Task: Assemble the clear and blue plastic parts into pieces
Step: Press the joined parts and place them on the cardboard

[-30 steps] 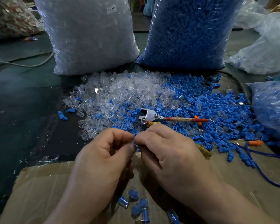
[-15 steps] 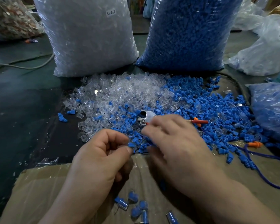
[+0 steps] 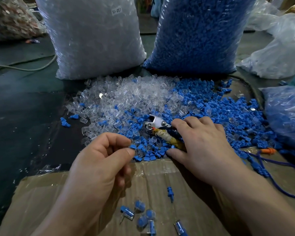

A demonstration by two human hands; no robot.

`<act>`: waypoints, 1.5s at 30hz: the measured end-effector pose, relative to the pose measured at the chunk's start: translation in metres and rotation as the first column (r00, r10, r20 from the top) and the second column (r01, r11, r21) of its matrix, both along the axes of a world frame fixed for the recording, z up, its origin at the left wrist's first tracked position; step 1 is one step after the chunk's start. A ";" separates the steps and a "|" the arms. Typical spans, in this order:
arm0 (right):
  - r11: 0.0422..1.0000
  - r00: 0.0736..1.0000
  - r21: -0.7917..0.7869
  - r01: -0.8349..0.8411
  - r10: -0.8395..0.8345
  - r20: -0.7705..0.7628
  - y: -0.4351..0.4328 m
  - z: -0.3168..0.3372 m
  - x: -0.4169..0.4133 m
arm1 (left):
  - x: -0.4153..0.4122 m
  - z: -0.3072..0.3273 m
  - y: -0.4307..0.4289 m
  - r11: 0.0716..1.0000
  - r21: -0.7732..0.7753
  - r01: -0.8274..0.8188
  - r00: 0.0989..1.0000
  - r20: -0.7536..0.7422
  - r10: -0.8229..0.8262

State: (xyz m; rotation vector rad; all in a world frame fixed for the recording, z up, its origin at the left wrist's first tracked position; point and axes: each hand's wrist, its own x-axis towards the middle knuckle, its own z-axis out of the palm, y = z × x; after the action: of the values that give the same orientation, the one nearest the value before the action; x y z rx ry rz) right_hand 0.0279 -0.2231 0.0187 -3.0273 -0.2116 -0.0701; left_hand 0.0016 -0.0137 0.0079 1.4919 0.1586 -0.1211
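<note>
Sticking out from the fingertips of the left hand (image 3: 100, 160), a small blue part (image 3: 132, 147) is pinched between thumb and forefinger, just at the near edge of the heap of blue parts (image 3: 220, 108). The right hand (image 3: 203, 143) is laid on that heap with fingers spread and relaxed, gripping nothing (the wrapped handle of the pliers (image 3: 157, 123) runs under it). A heap of clear parts (image 3: 126, 96) is seen behind. Finished pieces (image 3: 140, 213) are scattered on the cardboard (image 3: 41, 193) nearer. A clear bag (image 3: 92, 40) and a blue bag (image 3: 199, 31) are stood at the back.
</note>
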 end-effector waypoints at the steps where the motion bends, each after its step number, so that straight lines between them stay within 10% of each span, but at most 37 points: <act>1: 1.000 1.000 0.016 -0.004 0.004 -0.007 0.001 0.001 0.001 | 0.000 0.000 0.000 1.000 0.002 0.000 1.000 0.001 0.000; 20: 0.950 0.990 0.297 -0.097 0.060 0.131 -0.005 0.026 -0.019 | 0.000 0.000 0.001 0.998 -0.060 -0.003 0.993 0.121 0.011; 45: 0.928 0.945 0.185 -0.324 0.308 0.111 0.003 0.022 -0.026 | 0.000 0.004 0.002 0.999 0.019 -0.037 0.962 0.273 0.030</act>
State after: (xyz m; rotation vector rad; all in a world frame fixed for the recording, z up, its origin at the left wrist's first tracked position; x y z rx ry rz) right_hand 0.0021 -0.2197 0.0410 -2.7510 -0.6557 -0.1744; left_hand 0.0011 -0.0113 0.0116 1.5131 -0.0377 0.1146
